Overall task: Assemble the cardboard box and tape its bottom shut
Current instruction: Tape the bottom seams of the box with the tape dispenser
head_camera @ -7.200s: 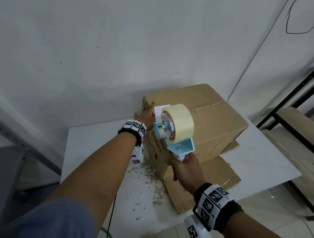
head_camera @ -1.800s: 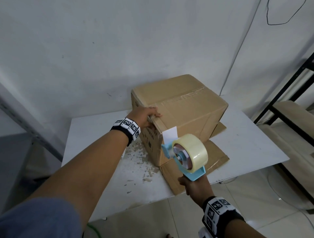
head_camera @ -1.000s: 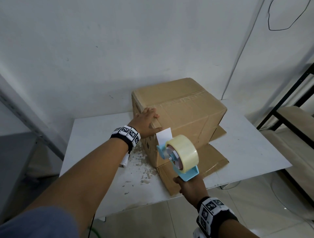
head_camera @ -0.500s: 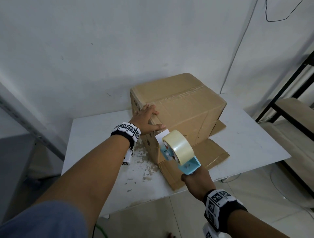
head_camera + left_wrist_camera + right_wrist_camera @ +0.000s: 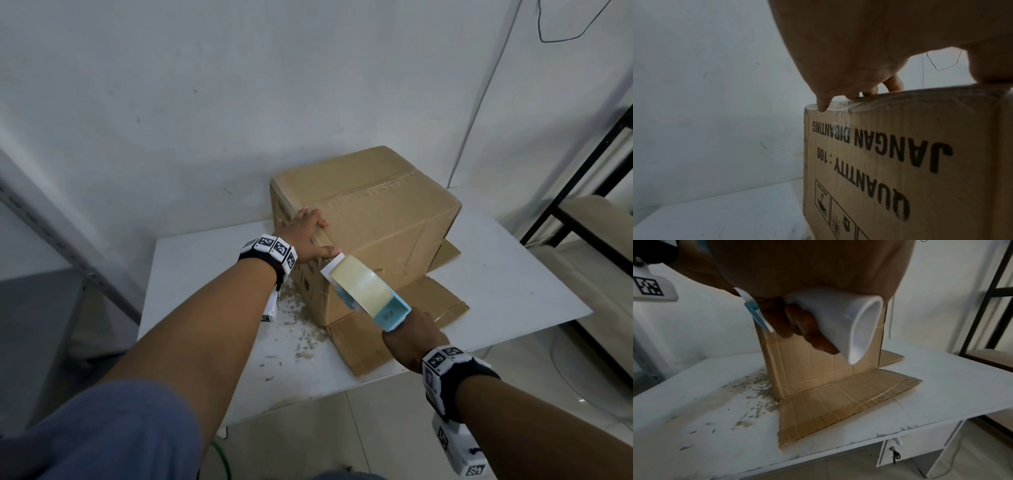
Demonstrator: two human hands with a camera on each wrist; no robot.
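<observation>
The brown cardboard box (image 5: pixel 383 219) stands on the white table (image 5: pixel 191 274) with its closed, taped face up and its lower flaps (image 5: pixel 438 301) splayed flat on the tabletop. My left hand (image 5: pixel 308 229) rests with flat fingers on the box's near left top edge; in the left wrist view the fingers (image 5: pixel 893 83) lie on clear tape there, above the printed side of the box (image 5: pixel 900 162). My right hand (image 5: pixel 412 337) grips the white handle (image 5: pixel 844 321) of a blue tape dispenser (image 5: pixel 368 294), tilted toward the box's near top corner.
Crumbs of debris (image 5: pixel 301 329) lie on the table left of the box. A wall stands close behind. A black shelf frame (image 5: pixel 582 192) is at the right. A drawer with a key (image 5: pixel 894 454) sits under the table's front edge.
The dispenser has tipped from upright to leaning toward the box's near top corner, just beside my left thumb. The left hand has stayed on the box's top edge.
</observation>
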